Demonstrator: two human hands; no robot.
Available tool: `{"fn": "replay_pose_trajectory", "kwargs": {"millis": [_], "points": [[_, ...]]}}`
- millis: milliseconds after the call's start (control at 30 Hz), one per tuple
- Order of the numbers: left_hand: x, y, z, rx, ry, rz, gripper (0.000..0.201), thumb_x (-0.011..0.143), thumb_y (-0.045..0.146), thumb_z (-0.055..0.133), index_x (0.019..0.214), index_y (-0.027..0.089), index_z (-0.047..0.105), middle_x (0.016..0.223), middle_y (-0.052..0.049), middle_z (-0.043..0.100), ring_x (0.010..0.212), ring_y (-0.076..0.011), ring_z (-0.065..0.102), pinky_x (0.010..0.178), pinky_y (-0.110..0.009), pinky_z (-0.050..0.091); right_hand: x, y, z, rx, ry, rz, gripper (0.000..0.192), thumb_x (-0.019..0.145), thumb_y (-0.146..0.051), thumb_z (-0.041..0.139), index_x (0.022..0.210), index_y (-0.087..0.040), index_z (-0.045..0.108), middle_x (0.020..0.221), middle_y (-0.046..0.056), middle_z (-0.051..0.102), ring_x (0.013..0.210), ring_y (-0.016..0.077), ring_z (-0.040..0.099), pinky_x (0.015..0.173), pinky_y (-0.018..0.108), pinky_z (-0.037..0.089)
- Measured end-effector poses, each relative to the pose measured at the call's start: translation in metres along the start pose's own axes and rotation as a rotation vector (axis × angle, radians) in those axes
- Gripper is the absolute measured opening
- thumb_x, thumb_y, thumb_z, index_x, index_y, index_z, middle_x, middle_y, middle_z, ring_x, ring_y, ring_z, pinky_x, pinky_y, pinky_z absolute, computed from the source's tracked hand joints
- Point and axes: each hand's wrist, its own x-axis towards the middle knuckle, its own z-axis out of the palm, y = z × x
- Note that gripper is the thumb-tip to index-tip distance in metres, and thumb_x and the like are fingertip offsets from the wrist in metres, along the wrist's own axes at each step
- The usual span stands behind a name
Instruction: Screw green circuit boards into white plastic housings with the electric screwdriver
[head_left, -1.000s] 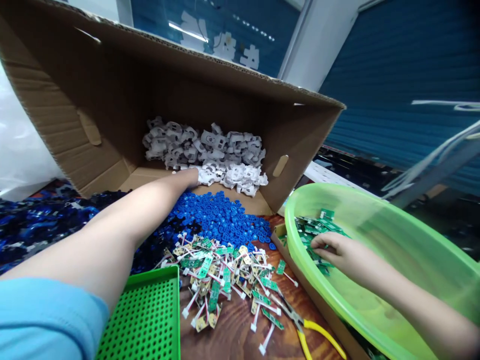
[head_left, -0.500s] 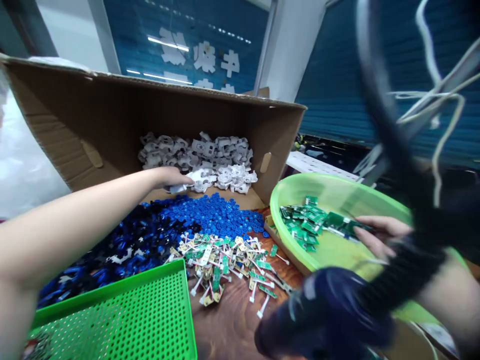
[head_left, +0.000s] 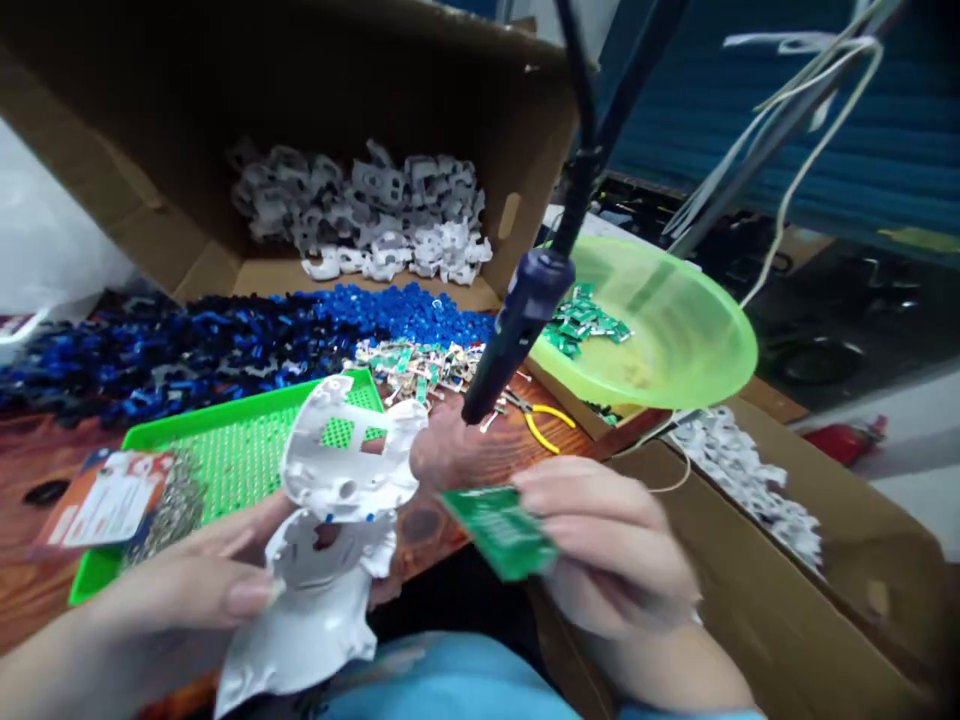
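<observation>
My left hand (head_left: 217,590) is closed on a white plastic shell (head_left: 349,465), a moulded housing with square cut-outs and a rounded lower part, held above the table's front edge. In my right hand (head_left: 615,545), a green circuit board (head_left: 502,530) is pinched between thumb and fingers, slightly blurred. The board is to the right of the shell, apart from it. Behind them a dark electric screwdriver (head_left: 510,335) hangs tip down on its cable. More green boards (head_left: 581,318) lie in the light-green basin (head_left: 675,360).
A cardboard box (head_left: 540,150) on its side holds white shells (head_left: 375,205). Before it lie blue parts (head_left: 397,310) and small wired boards (head_left: 420,368). Screws (head_left: 171,500) lie in the green tray (head_left: 240,440). Yellow-handled pliers (head_left: 544,420) rest nearby. Another box (head_left: 817,625) stands right.
My left hand has come back from the box with a white shell. My right hand has left the basin carrying a green board. The view has tilted down, and the screwdriver appears farther away.
</observation>
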Motion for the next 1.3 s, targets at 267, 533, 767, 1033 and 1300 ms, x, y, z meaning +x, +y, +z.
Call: {"fn": "replay_pose_trajectory", "kwargs": {"millis": [267,533,767,1033,1300], "points": [[-0.009,-0.052,0.027,-0.255,0.193,0.164,0.056,0.055,0.016,0.077,0.106,0.038,0.075,0.102,-0.002,0.078,0.105,-0.0329,0.069,0.082,-0.036,0.055,0.009,-0.003,0.05,-0.032,-0.268,-0.397,0.017,0.081,-0.011,0.065,0.097,-0.012,0.07,0.088,0.008,0.073,0.095,0.0203,0.069,0.085,0.03,0.062],[-0.01,-0.07,0.035,-0.271,0.474,0.231,0.044,0.058,0.025,0.086,0.1,0.032,0.075,0.095,-0.002,0.079,0.079,-0.0227,0.072,0.066,-0.026,0.054,-0.004,-0.021,0.084,0.511,-0.095,0.537,0.033,0.079,-0.004,0.065,0.105,-0.025,0.066,0.086,-0.002,0.07,0.071,0.0067,0.065,0.064,0.016,0.056],[-0.002,-0.08,0.037,-0.283,0.509,0.331,0.038,0.062,0.028,0.086,0.098,0.028,0.074,0.091,-0.002,0.079,0.084,-0.024,0.073,0.071,-0.029,0.056,-0.011,-0.028,0.101,0.549,-0.163,0.694,0.011,0.08,-0.016,0.069,0.091,-0.02,0.07,0.079,-0.001,0.072,0.064,0.0069,0.064,0.061,0.018,0.053],[0.002,-0.079,0.043,-0.339,0.562,0.305,0.043,0.061,0.022,0.084,0.101,0.025,0.071,0.094,-0.003,0.078,0.088,-0.0257,0.072,0.078,-0.033,0.056,-0.019,-0.028,0.097,0.383,-0.235,0.624,0.008,0.086,-0.022,0.065,0.092,-0.022,0.068,0.082,0.0,0.072,0.073,0.0118,0.066,0.071,0.027,0.054],[0.001,-0.085,0.041,-0.275,0.583,0.307,0.045,0.064,0.023,0.083,0.105,0.025,0.066,0.103,-0.004,0.075,0.094,-0.0263,0.07,0.075,-0.031,0.055,-0.021,-0.029,0.096,0.13,-0.27,0.381,0.014,0.087,-0.015,0.063,0.097,-0.023,0.067,0.09,0.002,0.067,0.087,0.0131,0.062,0.079,0.031,0.051]]}}
